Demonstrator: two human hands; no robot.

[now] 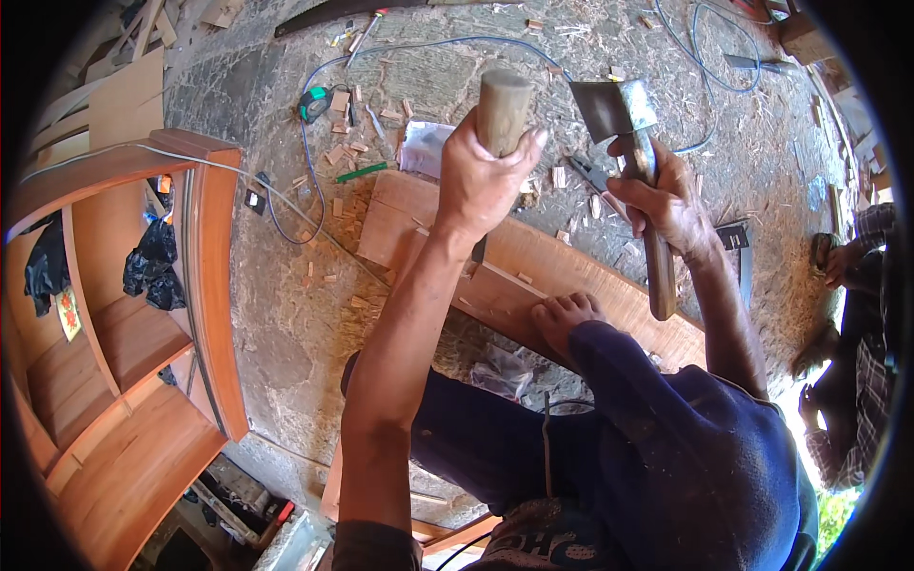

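My left hand (pixel 484 176) is closed round a thick, round wooden chisel handle (pixel 505 105) held upright. Below the wrist a dark strip of the chisel's blade (pixel 478 249) shows, close to a slot in the reddish wooden board (pixel 562 262); whether its tip touches the wood is hidden. In my right hand (pixel 671 195) is a hatchet (pixel 659 276), gripped by its short wooden handle just under the head. Its broad metal blade is raised, pointing left, apart from the chisel. My bare foot (pixel 568 319) presses on the board, which lies slantwise on the floor.
Wood chips cover the rough floor. Beyond the board lie a tape measure (pixel 314 105), a green pencil-like stick (pixel 362 172), pliers (pixel 590 174) and a blue cable (pixel 457 40). A wooden cabinet frame (pixel 214 285) stands left. Another person (pixel 862 352) is at the right edge.
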